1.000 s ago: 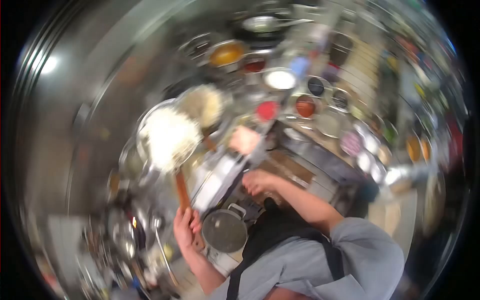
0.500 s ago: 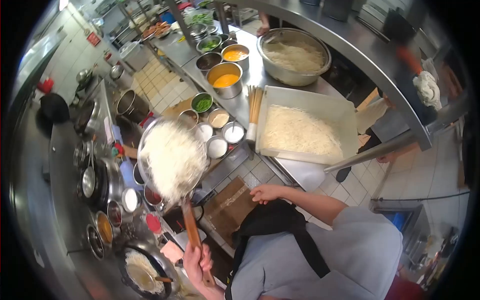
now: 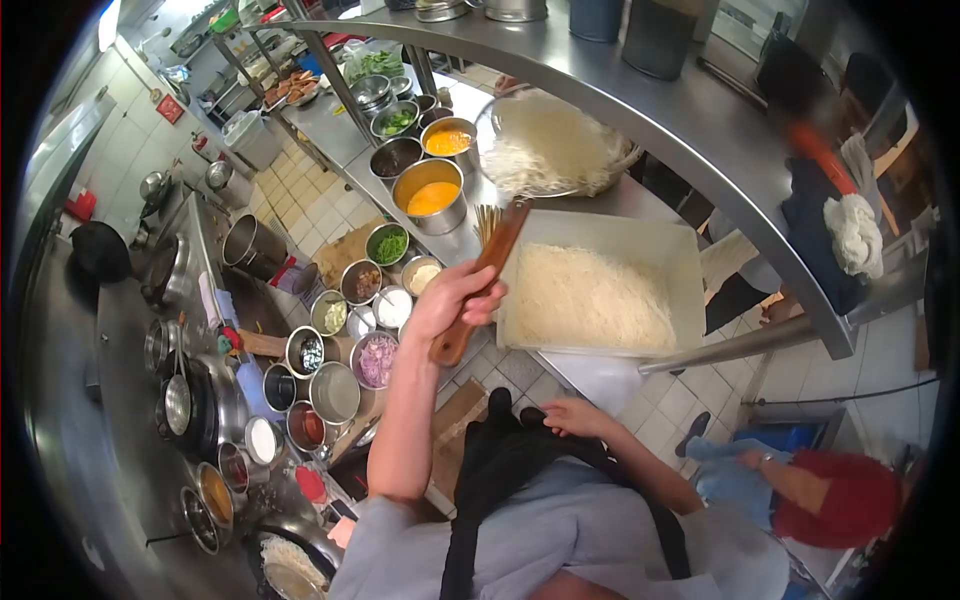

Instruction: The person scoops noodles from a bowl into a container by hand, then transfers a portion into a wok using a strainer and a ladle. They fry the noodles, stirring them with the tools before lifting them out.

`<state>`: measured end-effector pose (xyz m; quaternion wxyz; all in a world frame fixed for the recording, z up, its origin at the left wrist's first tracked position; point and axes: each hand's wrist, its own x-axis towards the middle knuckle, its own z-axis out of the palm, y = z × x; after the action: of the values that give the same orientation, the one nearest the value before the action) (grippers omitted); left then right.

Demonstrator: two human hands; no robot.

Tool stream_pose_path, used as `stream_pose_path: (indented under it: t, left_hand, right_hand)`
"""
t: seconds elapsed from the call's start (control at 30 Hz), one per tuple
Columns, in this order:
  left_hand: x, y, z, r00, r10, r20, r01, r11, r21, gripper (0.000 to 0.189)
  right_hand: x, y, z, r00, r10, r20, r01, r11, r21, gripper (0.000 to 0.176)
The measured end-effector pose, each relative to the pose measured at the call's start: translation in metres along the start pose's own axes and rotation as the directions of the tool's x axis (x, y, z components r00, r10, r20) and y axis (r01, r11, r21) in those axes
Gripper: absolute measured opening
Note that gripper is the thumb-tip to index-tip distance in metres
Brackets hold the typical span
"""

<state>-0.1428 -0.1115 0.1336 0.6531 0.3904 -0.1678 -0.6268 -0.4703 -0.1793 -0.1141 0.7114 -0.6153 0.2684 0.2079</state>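
Left hand (image 3: 455, 300) clamped shut round wooden handle (image 3: 487, 265) of strainer (image 3: 483, 135). Half a second earlier strainer hung low by stove side; it had since swung across and up over bench (image 3: 650, 205), now above steel bowl (image 3: 625, 160) at far edge, beyond tray (image 3: 690, 262) — load carried over, looked ready to tip. Noodles (image 3: 550, 140): pale, thin, tangled heap, mounded. Strainer round, shiny wire. Tray rectangular, pale, same strands spread flat. Right hand (image 3: 572, 413) loose, fingers spread, empty, against black apron (image 3: 500, 450).
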Motion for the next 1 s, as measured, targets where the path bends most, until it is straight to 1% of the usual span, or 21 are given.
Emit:
stream_pose_path:
  t: [0.03,0.07,0.17,0.23,0.37,0.47,0.57,0.7,0.73,0.83,0.97,1.0]
  left_hand:
    - [0.016,0.005,-0.004,0.998,-0.018,0.056,0.019,1.000,-0.005,0.025]
    - [0.029,0.008,-0.007,0.996,-0.038,0.075,0.041,0.999,-0.036,0.024]
    - [0.078,0.017,-0.017,0.984,-0.115,0.139,0.131,0.985,-0.111,0.022]
    - [0.112,0.022,-0.027,0.968,-0.185,0.171,0.210,0.967,-0.143,0.022]
    - [0.154,0.034,-0.033,0.941,-0.236,0.244,0.272,0.954,-0.124,0.022]
    - [0.171,0.043,-0.031,0.934,-0.277,0.227,0.302,0.949,-0.084,0.020]
    - [0.194,0.050,-0.040,0.907,-0.332,0.259,0.369,0.923,-0.111,0.020]
    - [0.212,0.072,-0.044,0.898,-0.360,0.252,0.388,0.919,-0.070,0.020]
    - [0.217,0.079,-0.045,0.896,-0.354,0.267,0.378,0.925,-0.044,0.021]
    - [0.227,0.095,-0.053,0.898,-0.368,0.240,0.370,0.928,0.040,0.022]
    - [0.244,0.112,-0.066,0.880,-0.415,0.233,0.426,0.905,0.000,0.025]
    - [0.245,0.117,-0.066,0.894,-0.396,0.208,0.401,0.916,0.019,0.025]
  right_hand:
    - [-0.002,0.003,0.001,0.999,0.008,-0.046,-0.006,0.999,0.052,0.051]
    - [-0.004,0.008,0.003,0.992,0.034,-0.124,-0.022,0.995,0.093,0.051]
    - [-0.016,0.009,0.008,0.957,0.020,-0.288,0.029,0.986,0.163,0.054]
    - [-0.022,0.007,0.018,0.927,0.040,-0.373,0.040,0.978,0.206,0.054]
    - [-0.025,0.008,0.037,0.864,0.095,-0.495,0.068,0.951,0.302,0.054]
    - [-0.022,0.008,0.052,0.825,0.124,-0.551,0.102,0.927,0.361,0.051]
    - [-0.021,0.008,0.067,0.806,0.147,-0.574,0.120,0.908,0.401,0.049]
    - [-0.010,0.022,0.077,0.786,0.161,-0.597,0.129,0.901,0.413,0.048]
    - [-0.007,0.027,0.078,0.785,0.154,-0.600,0.142,0.898,0.416,0.048]
    - [-0.002,0.032,0.081,0.777,0.145,-0.612,0.169,0.889,0.425,0.048]
    - [0.000,0.031,0.086,0.756,0.170,-0.632,0.193,0.865,0.464,0.047]
    - [0.000,0.028,0.086,0.753,0.175,-0.634,0.202,0.856,0.475,0.047]
